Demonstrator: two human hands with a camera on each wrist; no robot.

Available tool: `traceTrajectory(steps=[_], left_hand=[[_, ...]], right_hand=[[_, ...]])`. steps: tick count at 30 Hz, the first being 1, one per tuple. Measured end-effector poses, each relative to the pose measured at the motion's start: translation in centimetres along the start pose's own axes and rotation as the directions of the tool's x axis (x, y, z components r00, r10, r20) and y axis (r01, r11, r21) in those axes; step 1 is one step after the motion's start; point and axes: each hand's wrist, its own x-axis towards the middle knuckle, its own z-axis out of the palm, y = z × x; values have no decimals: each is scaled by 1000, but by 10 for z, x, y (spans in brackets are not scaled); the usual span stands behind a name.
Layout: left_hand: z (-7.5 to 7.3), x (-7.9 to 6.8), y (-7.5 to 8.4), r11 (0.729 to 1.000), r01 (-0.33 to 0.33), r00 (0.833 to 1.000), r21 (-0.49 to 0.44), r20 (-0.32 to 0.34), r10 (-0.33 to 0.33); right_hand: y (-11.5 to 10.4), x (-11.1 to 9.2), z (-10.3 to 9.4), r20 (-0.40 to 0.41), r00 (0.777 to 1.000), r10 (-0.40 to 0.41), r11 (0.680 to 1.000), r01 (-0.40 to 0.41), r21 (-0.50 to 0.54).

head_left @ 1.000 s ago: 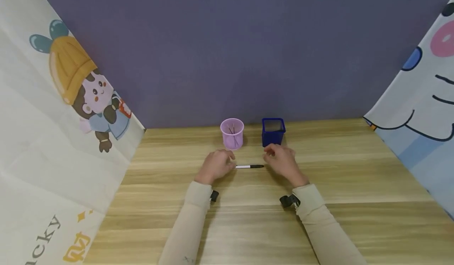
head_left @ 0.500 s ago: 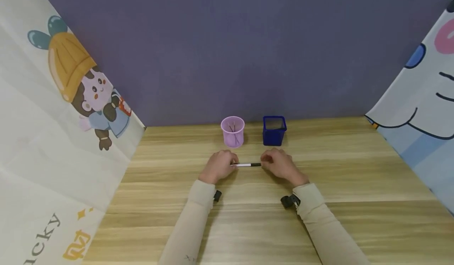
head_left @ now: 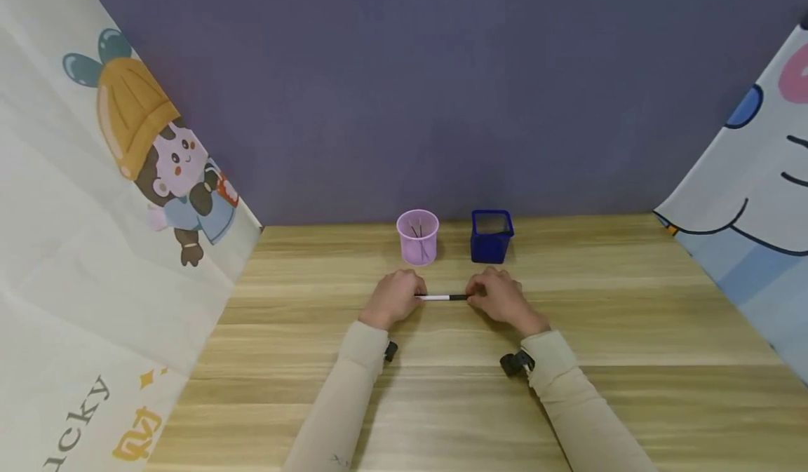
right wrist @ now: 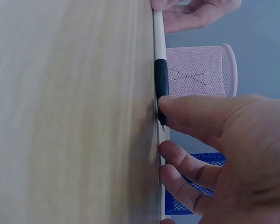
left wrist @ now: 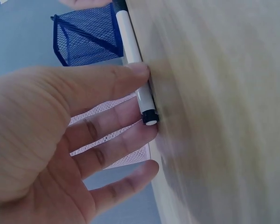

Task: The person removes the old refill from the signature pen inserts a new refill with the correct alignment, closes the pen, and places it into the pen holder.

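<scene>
A pen (head_left: 438, 297) with a white barrel and black grip lies crosswise, low at the wooden tabletop, between the two hands. My left hand (head_left: 394, 298) pinches its white rear part; in the left wrist view the thumb presses on the barrel (left wrist: 127, 35) near the black end cap, with fingers behind. At the other end my right hand (head_left: 500, 297) pinches the black grip (right wrist: 161, 77) close to the metal tip, thumb on top. Behind the left hand stands a pink mesh pen cup (head_left: 418, 251); a dark blue square mesh holder (head_left: 489, 249) stands behind the right.
The wooden table (head_left: 442, 409) reaches back to a dark purple-grey wall (head_left: 442, 93). Printed cloths flank it, a cartoon child cloth (head_left: 50, 247) on the left and a blue-white one (head_left: 751, 240) on the right. Thin dark lines show at the pink cup.
The left hand has moved slightly right onto the pen's white end. The right hand has come down from near the blue holder and now pinches the black end.
</scene>
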Motion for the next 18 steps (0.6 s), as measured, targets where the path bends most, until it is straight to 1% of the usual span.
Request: traceTrajectory(steps=[7,12,18], left_hand=[[3,-1,1,1000,-22,1000,-1,-2,22],[3,-1,2,1000,-24,1000,-7,2,24],[3,0,1,999,-31,999,-15,-14,31]], right_hand=[[1,-3,1,5,1000,-4,1000,4,22],[2,-2,0,-4,1000,-12,1000,12,9],[2,-1,-1,-5,1000,-15,1000,15,3]])
